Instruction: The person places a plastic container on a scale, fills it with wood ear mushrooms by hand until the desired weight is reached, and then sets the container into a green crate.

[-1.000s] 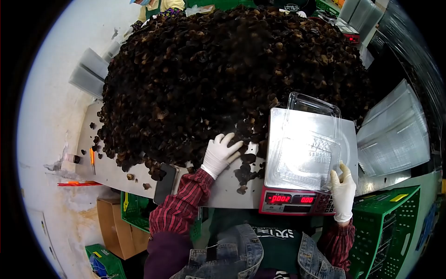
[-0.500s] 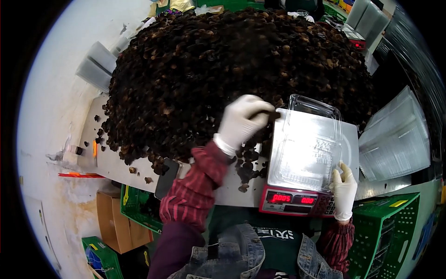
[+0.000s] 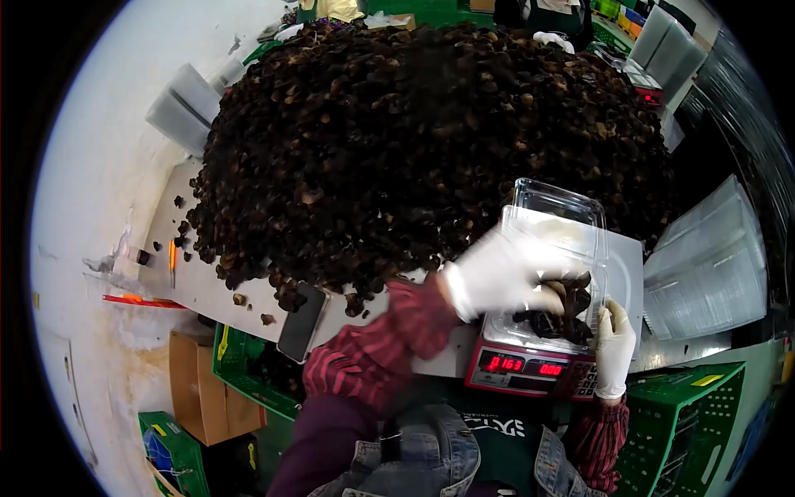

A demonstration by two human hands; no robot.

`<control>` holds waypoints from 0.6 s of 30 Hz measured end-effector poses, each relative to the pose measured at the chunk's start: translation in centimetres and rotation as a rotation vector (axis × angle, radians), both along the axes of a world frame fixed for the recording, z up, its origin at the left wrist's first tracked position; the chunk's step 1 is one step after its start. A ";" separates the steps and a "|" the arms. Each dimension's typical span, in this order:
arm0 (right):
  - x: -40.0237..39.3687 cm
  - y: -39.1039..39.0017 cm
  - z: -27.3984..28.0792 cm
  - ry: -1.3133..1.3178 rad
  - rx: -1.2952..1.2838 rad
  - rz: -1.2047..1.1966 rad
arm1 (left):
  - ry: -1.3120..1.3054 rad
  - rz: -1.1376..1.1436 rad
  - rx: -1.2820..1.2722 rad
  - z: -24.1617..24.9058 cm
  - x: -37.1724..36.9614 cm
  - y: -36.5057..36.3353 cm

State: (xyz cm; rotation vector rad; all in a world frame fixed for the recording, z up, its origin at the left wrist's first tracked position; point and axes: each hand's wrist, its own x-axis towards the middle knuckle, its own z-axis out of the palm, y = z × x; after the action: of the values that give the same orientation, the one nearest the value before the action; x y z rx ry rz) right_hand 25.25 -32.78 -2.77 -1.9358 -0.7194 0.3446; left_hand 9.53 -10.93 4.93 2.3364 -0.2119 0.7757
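A clear plastic clamshell box lies open on a red digital scale, whose left display reads about 0.163. Dark brown pieces, which look like wood ear mushrooms, sit in the box's near part. Gloved in white, my left hand is over the box beside those pieces, its fingers smeared by motion. My right hand, also white-gloved, is closed at the box's right rim, thumb and fingers pinched there. Behind the scale rises a large heap of the same dark pieces.
Stacked clear boxes stand right of the scale, more stacks at the left wall. A phone and an orange-handled tool lie on the table. Green crates and a cardboard box sit below. Other people are behind.
My left hand has moved right, from the heap's edge to over the box. Dark pieces now lie in the box, and the display rose from 0.005. My right hand stays at the rim.
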 end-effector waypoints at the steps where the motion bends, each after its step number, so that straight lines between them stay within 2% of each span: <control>1: 0.0 -0.5 0.3 0.091 -0.015 -0.021 | 0.199 0.280 -0.142 -1.7 -1.7 4.6; 2: -0.1 -0.7 0.7 0.092 -0.014 -0.029 | 0.210 0.492 0.009 -4.2 -3.7 7.2; 4: -0.7 -0.7 1.9 0.189 0.028 -0.062 | 0.448 0.700 0.041 -8.7 -8.1 11.9; 6: -1.0 -0.6 2.9 0.192 0.024 -0.087 | 0.510 0.704 0.002 -10.5 -11.6 13.7; 7: -1.2 -0.7 3.1 0.193 0.017 -0.104 | 0.602 0.721 -0.111 -9.6 -12.3 13.3; 10: -0.7 -1.0 2.3 0.188 0.012 -0.106 | 0.611 0.796 -0.075 -11.6 -13.3 13.3; 13: -0.6 -1.1 2.3 0.175 0.017 -0.113 | 0.386 0.877 -0.302 -12.9 -13.5 13.4; 15: -0.6 -1.5 2.6 0.189 0.034 -0.136 | 0.343 0.863 -0.503 -12.7 -14.0 13.2; 17: -0.5 -1.9 2.5 0.176 0.013 -0.151 | 0.291 0.848 -0.622 -11.8 -14.5 12.5; 18: -0.4 -2.1 2.5 0.190 0.008 -0.153 | 0.317 0.869 -0.569 -11.4 -14.7 12.3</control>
State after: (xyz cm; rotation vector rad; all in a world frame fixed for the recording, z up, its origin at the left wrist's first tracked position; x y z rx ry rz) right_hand 24.82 -34.87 -0.31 -1.9070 -0.4449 0.4234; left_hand -5.14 1.34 -6.51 1.8943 1.0802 0.6965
